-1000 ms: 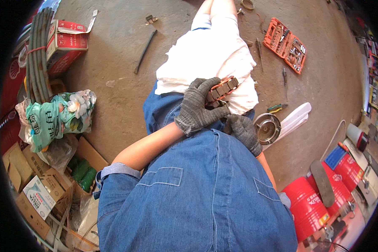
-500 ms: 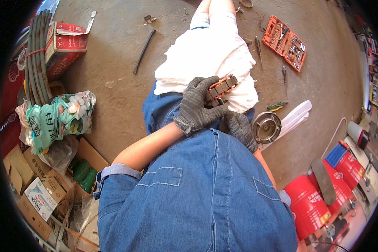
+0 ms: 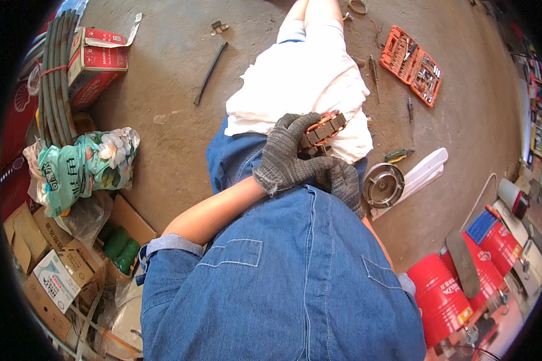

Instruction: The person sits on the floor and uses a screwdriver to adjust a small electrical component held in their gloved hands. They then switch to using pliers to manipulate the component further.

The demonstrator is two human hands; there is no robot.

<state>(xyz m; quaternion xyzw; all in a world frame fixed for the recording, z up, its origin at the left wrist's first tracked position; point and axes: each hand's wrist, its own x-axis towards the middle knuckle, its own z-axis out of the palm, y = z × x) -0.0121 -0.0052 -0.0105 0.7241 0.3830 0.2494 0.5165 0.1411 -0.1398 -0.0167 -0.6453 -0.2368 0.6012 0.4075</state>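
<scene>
Over the lower edge of the white cloth (image 3: 295, 84), the left hand (image 3: 286, 153), in a grey knit glove, curls part-closed around a copper-wound stator core (image 3: 324, 132). The right hand (image 3: 343, 183), gloved alike, bends in close below it (its fingertips are hidden, so I cannot tell how far open it is or what it holds). The core is already wound and lies apart from the round metal housing (image 3: 383, 185) on the floor (image 3: 174, 78); work looks partway, the remainder unclear.
</scene>
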